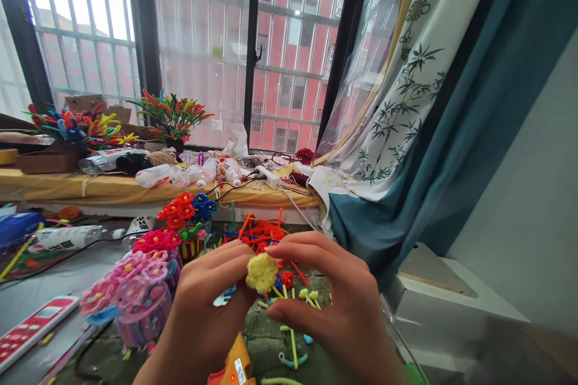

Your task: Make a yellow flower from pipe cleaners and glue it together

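A small yellow fuzzy ball (262,273), which looks like coiled pipe cleaner, is pinched between the thumb and fingers of my left hand (212,289). My right hand (336,292) curves around the other side, its thumb and fingers apart. The right index fingertip is at the ball's upper right edge; whether it touches cannot be made out. Below the hands lie yellow pipe-cleaner pieces (293,349), some with small coiled heads (309,295). An orange tool (235,364) with a lit red spot lies under my left wrist, partly hidden.
Pink and purple pipe-cleaner flowers (139,277) in a pot stand at left, with red flowers (178,210) behind. Red pipe cleaners (262,231) pile beyond my hands. A remote control (36,328) and plastic bottle (67,237) lie left. The cluttered windowsill (112,189) bounds the back.
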`<state>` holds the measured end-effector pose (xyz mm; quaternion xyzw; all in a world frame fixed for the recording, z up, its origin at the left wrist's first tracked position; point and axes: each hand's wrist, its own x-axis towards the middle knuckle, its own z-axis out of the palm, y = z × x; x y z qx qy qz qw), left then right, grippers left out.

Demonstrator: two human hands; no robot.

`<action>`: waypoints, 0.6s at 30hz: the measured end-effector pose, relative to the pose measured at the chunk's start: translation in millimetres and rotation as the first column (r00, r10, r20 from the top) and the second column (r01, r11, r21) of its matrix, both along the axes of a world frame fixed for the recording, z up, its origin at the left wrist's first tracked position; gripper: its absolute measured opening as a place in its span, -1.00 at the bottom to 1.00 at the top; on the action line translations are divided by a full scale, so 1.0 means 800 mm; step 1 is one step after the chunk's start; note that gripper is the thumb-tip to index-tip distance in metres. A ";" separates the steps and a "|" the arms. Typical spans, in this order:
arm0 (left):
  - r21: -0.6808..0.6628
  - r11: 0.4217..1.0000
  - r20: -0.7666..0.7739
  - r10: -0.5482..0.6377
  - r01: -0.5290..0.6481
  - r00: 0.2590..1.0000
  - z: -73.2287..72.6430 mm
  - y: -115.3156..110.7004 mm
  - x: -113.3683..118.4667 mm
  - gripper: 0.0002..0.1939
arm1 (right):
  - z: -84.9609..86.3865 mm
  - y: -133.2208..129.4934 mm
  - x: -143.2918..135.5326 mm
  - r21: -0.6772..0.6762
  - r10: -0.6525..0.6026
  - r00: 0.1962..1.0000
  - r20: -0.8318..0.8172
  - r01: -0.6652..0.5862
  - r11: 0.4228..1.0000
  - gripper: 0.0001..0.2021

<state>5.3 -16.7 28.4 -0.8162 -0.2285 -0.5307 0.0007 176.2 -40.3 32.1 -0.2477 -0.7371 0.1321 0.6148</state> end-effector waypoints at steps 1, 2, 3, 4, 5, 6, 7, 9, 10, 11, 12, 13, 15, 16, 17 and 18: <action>-0.014 1.000 -0.013 -0.015 0.015 1.000 0.003 -0.001 0.000 -0.73 | 0.000 0.000 0.000 -0.002 0.009 1.000 0.009 -0.009 1.000 -0.69; -0.020 0.999 -0.012 -0.030 0.030 0.999 0.006 -0.002 0.000 -0.69 | 0.000 0.000 -0.001 0.002 0.015 1.000 0.008 -0.015 1.000 -0.71; -0.022 0.999 0.000 -0.042 0.042 0.999 0.009 -0.003 0.001 -0.65 | 0.000 0.000 -0.003 0.006 0.020 1.000 -0.001 -0.020 1.000 -0.73; -0.027 0.998 0.013 -0.053 0.054 0.998 0.011 -0.004 0.002 -0.62 | -0.001 0.000 -0.004 0.010 0.029 0.999 -0.013 -0.029 1.000 -0.73; -0.038 0.997 0.019 -0.065 0.066 0.998 0.012 -0.004 0.003 -0.60 | -0.001 0.000 -0.005 0.011 0.042 0.999 -0.025 -0.042 0.999 -0.73; -0.053 0.996 0.020 -0.074 0.075 0.997 0.012 -0.005 0.003 -0.60 | -0.001 0.000 -0.006 0.010 0.055 0.998 -0.035 -0.055 0.998 -0.72; -0.068 0.994 0.021 -0.081 0.082 0.997 0.011 -0.005 0.003 -0.60 | -0.001 0.000 -0.007 0.009 0.068 0.997 -0.041 -0.067 0.998 -0.72; -0.096 0.992 0.018 -0.086 0.087 0.996 0.009 -0.005 0.002 -0.61 | 0.000 -0.001 -0.008 0.006 0.080 0.996 -0.043 -0.080 0.997 -0.73; -0.107 0.990 0.017 -0.086 0.087 0.996 0.008 -0.005 0.001 -0.61 | 0.001 -0.001 -0.007 0.008 0.078 0.996 -0.042 -0.078 0.997 -0.76; -0.116 0.989 0.018 -0.086 0.087 0.996 0.007 -0.005 0.001 -0.62 | 0.001 -0.001 -0.007 0.012 0.071 0.997 -0.040 -0.071 0.997 -0.78; -0.125 0.988 0.018 -0.087 0.089 0.996 0.006 -0.005 0.000 -0.63 | 0.002 -0.001 -0.007 0.018 0.063 0.997 -0.035 -0.062 0.998 -0.80; -0.134 0.986 0.017 -0.093 0.094 0.996 0.005 -0.005 0.000 -0.64 | 0.002 -0.001 -0.007 0.029 0.053 0.998 -0.026 -0.052 0.998 -0.81; -0.151 0.983 0.012 -0.108 0.109 0.994 0.004 -0.005 0.000 -0.66 | 0.003 -0.001 -0.007 0.061 0.028 1.000 0.002 -0.028 0.998 -0.82; -0.157 0.981 0.010 -0.112 0.112 0.994 0.003 -0.004 0.000 -0.67 | 0.003 -0.001 -0.006 0.079 0.013 1.000 0.021 -0.015 0.997 -0.82; -0.163 0.980 0.010 -0.113 0.113 0.994 0.001 -0.004 0.000 -0.68 | 0.004 -0.001 -0.005 0.097 -0.003 0.999 0.042 -0.001 0.995 -0.82; -0.169 0.979 0.007 -0.112 0.111 0.994 0.000 -0.004 -0.001 -0.69 | 0.004 -0.002 -0.005 0.117 -0.019 0.998 0.066 0.011 0.993 -0.82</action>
